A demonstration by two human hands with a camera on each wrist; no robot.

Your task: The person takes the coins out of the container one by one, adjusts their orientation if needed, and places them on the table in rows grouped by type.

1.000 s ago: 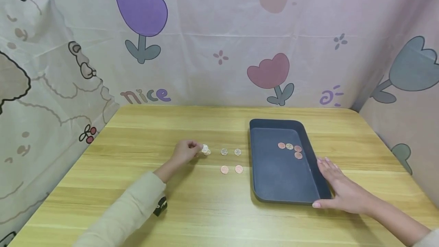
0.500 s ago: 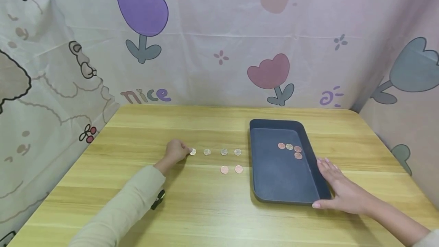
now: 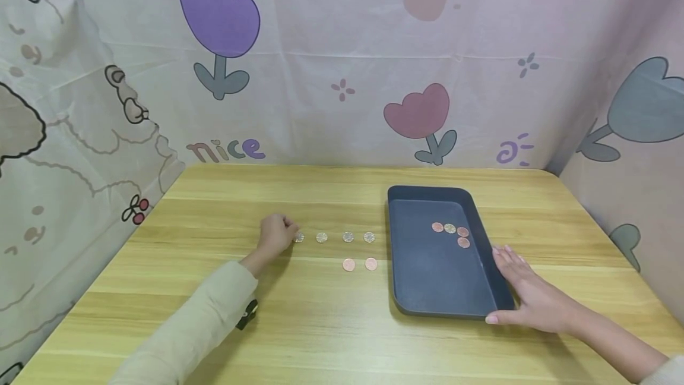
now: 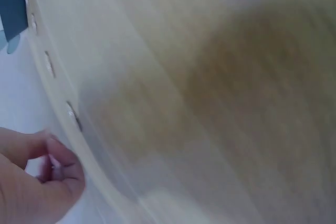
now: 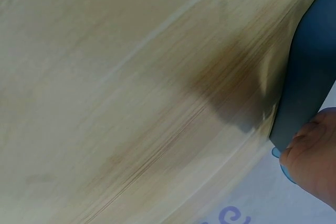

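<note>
My left hand (image 3: 276, 234) is over the table's left-middle, its fingers curled in toward the thumb. In the left wrist view the thumb and fingertips meet, and no coin shows between them. The nearest silvery coin (image 3: 300, 237) lies flat on the table beside the fingertips. It is the left end of a silvery coin row (image 3: 348, 236); two copper coins (image 3: 371, 264) lie in front of it. My right hand (image 3: 526, 293) rests at the near right corner of a dark tray (image 3: 438, 290), straight fingers along the right wall, thumb at the front.
Inside the tray lie several coins, mostly copper (image 3: 463, 242) with one silvery coin (image 3: 450, 229) among them. A printed cloth (image 3: 320, 28) hangs behind the wooden table (image 3: 299, 337). A small black device (image 3: 247, 315) shows under the left sleeve.
The left hand has moved left from over the second silvery coin and set another down at the row's left end, then drawn slightly off it. The right hand and tray stay put.
</note>
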